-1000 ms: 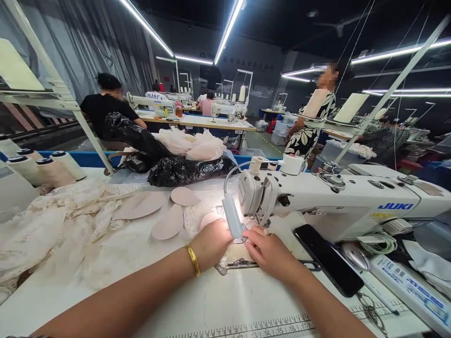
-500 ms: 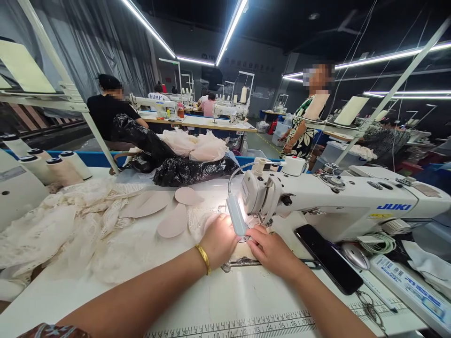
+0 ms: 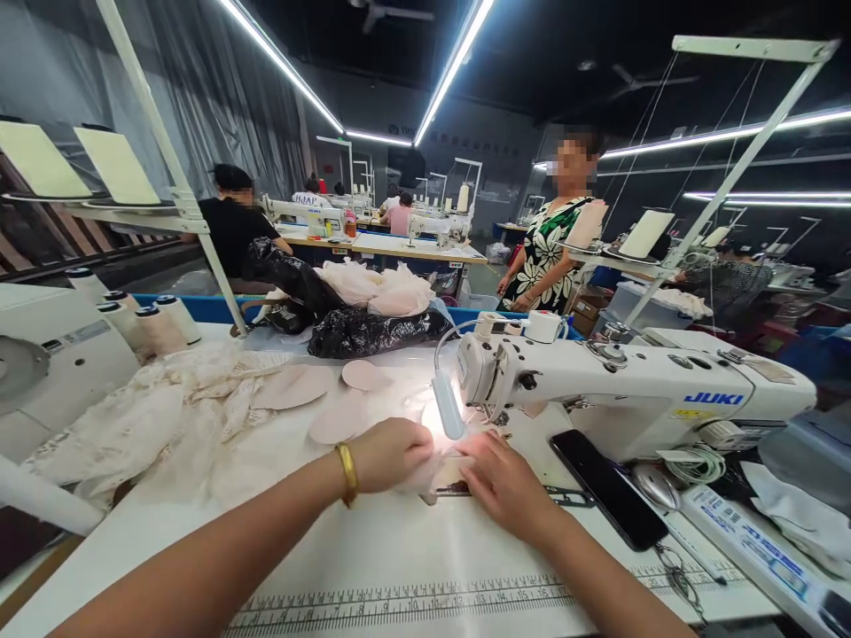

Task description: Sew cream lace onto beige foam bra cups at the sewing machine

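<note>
My left hand (image 3: 392, 452), a gold bangle on its wrist, has its fingers closed on a pale sheer fabric piece (image 3: 420, 477) left of the needle area. Just right of the lamp, my right hand (image 3: 502, 478) has its fingers bent together on the same fabric; the fingertips are partly lost in the glare. Both hands are in front of the head of a white sewing machine (image 3: 638, 381). A small grey lamp (image 3: 448, 406) on a bent neck lights the fabric and hides part of it. The needle and presser foot are hard to make out.
Pale oval pads (image 3: 296, 387) and heaped cream lace (image 3: 160, 416) lie to the left. A phone (image 3: 608, 489), a mouse (image 3: 655, 487) and a long box (image 3: 751, 540) sit at right. Behind are black plastic (image 3: 378, 332) and a standing person (image 3: 555, 239).
My left hand has moved left, away from the lamp, drawing the fabric with it. My right hand has shifted slightly, its fingers more bent. The standing person has turned and the view has shifted.
</note>
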Motion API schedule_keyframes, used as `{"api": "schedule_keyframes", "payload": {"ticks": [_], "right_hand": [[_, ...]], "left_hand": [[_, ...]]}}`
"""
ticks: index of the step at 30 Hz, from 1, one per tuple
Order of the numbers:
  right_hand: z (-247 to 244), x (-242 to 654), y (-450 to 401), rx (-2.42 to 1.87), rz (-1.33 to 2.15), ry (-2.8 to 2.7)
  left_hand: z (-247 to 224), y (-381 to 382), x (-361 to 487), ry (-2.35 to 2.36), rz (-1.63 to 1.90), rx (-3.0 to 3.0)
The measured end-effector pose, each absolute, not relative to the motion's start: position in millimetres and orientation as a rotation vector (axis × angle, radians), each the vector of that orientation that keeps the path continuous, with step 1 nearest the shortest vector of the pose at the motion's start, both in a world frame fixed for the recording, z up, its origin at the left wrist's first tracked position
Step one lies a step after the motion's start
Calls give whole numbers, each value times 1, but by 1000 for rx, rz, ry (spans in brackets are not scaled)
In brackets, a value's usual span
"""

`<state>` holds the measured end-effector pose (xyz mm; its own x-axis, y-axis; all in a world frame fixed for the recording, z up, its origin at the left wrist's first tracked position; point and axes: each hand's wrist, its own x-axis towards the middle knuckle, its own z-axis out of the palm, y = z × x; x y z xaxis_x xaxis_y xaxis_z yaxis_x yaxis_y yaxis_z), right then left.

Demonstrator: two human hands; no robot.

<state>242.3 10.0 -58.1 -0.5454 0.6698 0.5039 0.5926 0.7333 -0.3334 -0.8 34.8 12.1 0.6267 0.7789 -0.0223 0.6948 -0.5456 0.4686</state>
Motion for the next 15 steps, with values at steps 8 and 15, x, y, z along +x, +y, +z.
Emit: {"api": "schedule_keyframes", "payload": {"ticks": [8,15], "right_hand": [[-29,197,-27,-932,845,-2300],[-53,184,-100,-1010,1199,-2376]], "left_hand": [[28,-22,-63,900,476,1283],[33,-85,-120,921,110,1671]]}}
